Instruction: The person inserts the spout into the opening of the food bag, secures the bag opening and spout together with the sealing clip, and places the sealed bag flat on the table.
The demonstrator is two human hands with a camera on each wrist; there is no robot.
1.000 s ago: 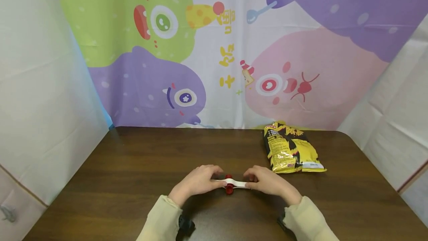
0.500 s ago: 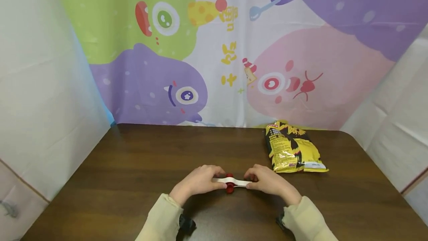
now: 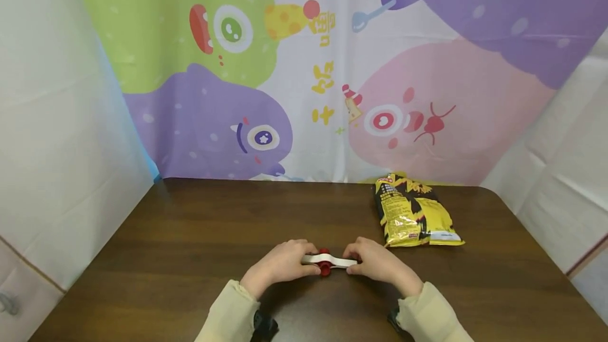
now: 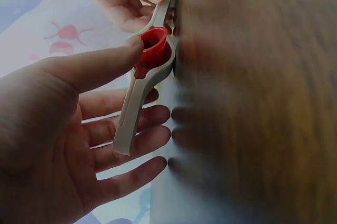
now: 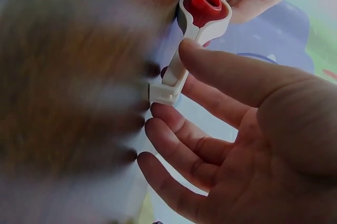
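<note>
A white bag clip with a red pour spout (image 3: 325, 268) lies between the two hands, at or just above the table top. My left hand (image 3: 282, 263) holds its left part: in the left wrist view the thumb (image 4: 100, 65) lies against the red spout (image 4: 154, 45), and the fingers extend behind the white arm (image 4: 131, 111). The other end is held by my right hand (image 3: 377, 263). Its thumb (image 5: 221, 71) presses the white arm (image 5: 179, 69) in the right wrist view, with the fingers spread behind and fingertips close to the table.
A yellow and black snack bag (image 3: 413, 212) lies on the brown table (image 3: 237, 215), back and to the right of the hands. Behind the table hangs a cartoon-printed curtain (image 3: 304, 157). White cloth walls (image 3: 71, 120) stand at both sides.
My right hand has shifted slightly left along the clip, and its thumb sits a little lower, showing more of the clip's right end. The clip stays in about the same place.
</note>
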